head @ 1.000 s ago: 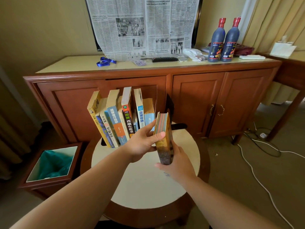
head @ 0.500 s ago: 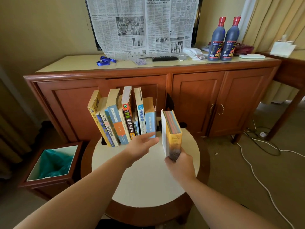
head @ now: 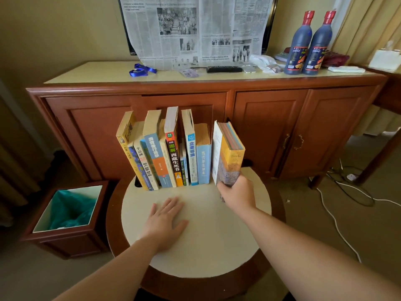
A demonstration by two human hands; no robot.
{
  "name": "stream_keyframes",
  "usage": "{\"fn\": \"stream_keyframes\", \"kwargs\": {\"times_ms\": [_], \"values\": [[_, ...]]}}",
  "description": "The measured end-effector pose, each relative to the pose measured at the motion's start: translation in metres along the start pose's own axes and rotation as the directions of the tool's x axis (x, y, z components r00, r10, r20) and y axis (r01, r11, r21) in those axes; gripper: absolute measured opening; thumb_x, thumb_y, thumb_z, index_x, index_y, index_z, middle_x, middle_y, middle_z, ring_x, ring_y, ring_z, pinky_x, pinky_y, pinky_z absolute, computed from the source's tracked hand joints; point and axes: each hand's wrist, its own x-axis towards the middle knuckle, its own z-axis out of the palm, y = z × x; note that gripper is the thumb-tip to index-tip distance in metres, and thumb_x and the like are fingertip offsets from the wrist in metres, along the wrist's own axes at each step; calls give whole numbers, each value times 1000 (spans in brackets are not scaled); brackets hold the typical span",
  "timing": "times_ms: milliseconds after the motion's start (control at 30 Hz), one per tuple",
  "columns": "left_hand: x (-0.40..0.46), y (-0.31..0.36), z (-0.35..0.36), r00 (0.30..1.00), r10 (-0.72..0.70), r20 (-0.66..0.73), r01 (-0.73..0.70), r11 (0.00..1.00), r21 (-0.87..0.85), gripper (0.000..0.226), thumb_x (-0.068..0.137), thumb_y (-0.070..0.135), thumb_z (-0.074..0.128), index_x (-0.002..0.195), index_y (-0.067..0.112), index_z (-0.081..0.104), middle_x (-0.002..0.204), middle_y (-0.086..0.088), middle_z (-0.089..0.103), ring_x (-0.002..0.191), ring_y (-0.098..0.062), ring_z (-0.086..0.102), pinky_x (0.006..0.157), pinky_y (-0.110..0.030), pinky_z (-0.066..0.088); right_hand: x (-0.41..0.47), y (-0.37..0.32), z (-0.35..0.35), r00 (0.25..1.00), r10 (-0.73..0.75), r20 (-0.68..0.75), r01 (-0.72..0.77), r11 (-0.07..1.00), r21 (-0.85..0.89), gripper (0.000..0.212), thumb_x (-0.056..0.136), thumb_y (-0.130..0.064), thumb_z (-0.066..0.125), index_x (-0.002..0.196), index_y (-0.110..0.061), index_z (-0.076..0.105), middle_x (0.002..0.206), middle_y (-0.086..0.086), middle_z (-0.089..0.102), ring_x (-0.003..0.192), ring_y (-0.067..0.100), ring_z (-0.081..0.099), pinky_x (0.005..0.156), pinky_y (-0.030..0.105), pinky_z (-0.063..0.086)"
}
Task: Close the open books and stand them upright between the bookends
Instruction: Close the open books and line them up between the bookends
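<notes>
Several closed books (head: 165, 153) stand in a row at the back of the round table (head: 201, 253), leaning slightly left. At the row's right end stands a yellow-spined book (head: 230, 157), upright and closed, next to a light blue book (head: 203, 161). My right hand (head: 236, 192) grips the yellow book at its bottom. My left hand (head: 165, 222) rests flat on the tabletop in front of the row, fingers straight. Little shows of the black bookends: a dark base (head: 138, 184) at the left and a dark edge (head: 247, 162) behind the yellow book.
A wooden sideboard (head: 271, 131) stands right behind the table, with two dark bottles (head: 308, 44), a remote and a hanging newspaper on top. A wooden bin (head: 65, 213) with a green liner sits on the floor at left. Cables (head: 338, 216) run over the carpet at right.
My right hand carried the yellow book back and set it upright against the right end of the row. My left hand let go of it and came down flat on the table.
</notes>
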Motion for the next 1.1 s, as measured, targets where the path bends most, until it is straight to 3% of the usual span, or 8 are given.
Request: {"fn": "stream_keyframes", "kwargs": {"times_ms": [100, 267, 333, 467, 700, 800, 967, 1100], "values": [[0, -3, 1, 1000, 2, -9, -2, 1000, -7, 69, 102, 69, 31, 165, 46, 14, 172, 21, 2, 158, -1, -7, 128, -41, -12, 18, -7, 11, 1000, 0, 9, 0, 1000, -22, 20, 80, -28, 75, 98, -23, 69, 81, -3, 75, 66, 20, 74, 58, 33, 61], [2, -4, 5, 1000, -3, -16, 3, 1000, -19, 70, 100, 71, 31, 164, 47, 14, 173, 21, 2, 158, 0, -8, 128, -41, -13, 46, -13, 26, 999, 24, 27, -23, 999, -40, 29, 81, -26, 77, 107, -27, 65, 94, -3, 75, 78, 25, 75, 71, 44, 65], [4, -6, 7, 1000, -3, -15, 3, 1000, -25, 71, 100, 72, 31, 164, 47, 14, 173, 21, 2, 158, 0, -8, 128, -41, -13, 55, -14, 29, 999, 32, 42, -30, 999, -37, 28, 84, -21, 77, 106, -28, 61, 95, -4, 72, 77, 20, 72, 66, 34, 62], [3, -7, 8, 1000, 0, -16, 0, 1000, -29, 72, 100, 72, 30, 165, 47, 13, 172, 22, 1, 157, 2, -10, 128, -41, -13, 68, -13, 33, 991, 62, 117, -57, 997, -48, 33, 88, -14, 76, 114, -25, 59, 98, -7, 64, 69, 3, 60, 44, 12, 40], [1, -4, 4, 1000, 3, -18, -4, 1000, -27, 70, 101, 69, 32, 165, 45, 15, 172, 22, 0, 157, 2, -11, 128, -40, -14, 87, -14, 43, 952, 107, 287, -97, 994, -49, 60, 81, -7, 77, 129, -30, 50, 112, -7, 67, 102, 18, 68, 58, 21, 49], [1, -3, 3, 1000, 2, -16, -3, 1000, -23, 71, 101, 69, 32, 165, 45, 14, 172, 23, 0, 157, 2, -11, 128, -40, -14, 92, -12, 44, 952, 120, 283, -110, 993, -50, 70, 83, -6, 81, 136, -25, 39, 114, -6, 62, 103, 17, 61, 59, 22, 48], [1, -3, 4, 1000, 3, -22, -4, 1000, -22, 70, 101, 70, 32, 165, 45, 15, 173, 22, 0, 157, 2, -11, 128, -40, -15, 98, -10, 52, 961, 146, 237, -135, 989, -62, 70, 88, -9, 77, 141, -24, 34, 123, 0, 63, 112, 22, 61, 82, 34, 51], [1, -5, 5, 1000, 3, -18, -3, 1000, -26, 70, 101, 70, 31, 164, 47, 13, 172, 22, -1, 157, 1, -12, 128, -41, -14, 95, -8, 53, 965, 135, 224, -120, 990, -80, 66, 94, -8, 70, 146, -26, 33, 124, -4, 61, 103, 16, 58, 63, 21, 45]]}}
